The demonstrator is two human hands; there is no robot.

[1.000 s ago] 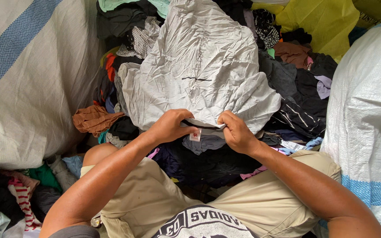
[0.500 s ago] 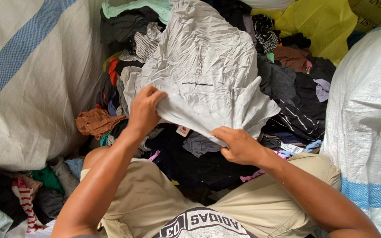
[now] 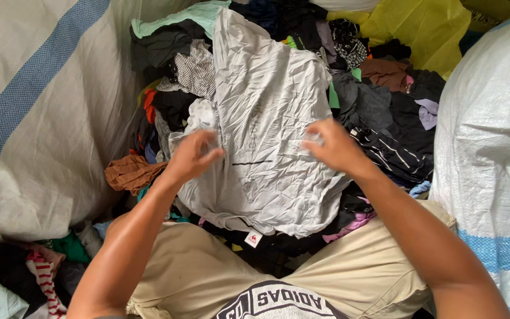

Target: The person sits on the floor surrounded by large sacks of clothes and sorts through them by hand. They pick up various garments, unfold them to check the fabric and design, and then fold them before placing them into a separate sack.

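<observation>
Grey crumpled T-shirt [image 3: 267, 136] lay spread over clothes pile [image 3: 379, 112], hemmed between woven sacks [image 3: 36, 118]. My left hand [image 3: 193, 155] pinched its left edge; right hand [image 3: 334, 145] gripped right edge, arms outstretched.

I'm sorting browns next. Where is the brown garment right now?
In the head view, the brown garment lies at the pile's left edge, against the big white sack, just left of the left hand.
</observation>
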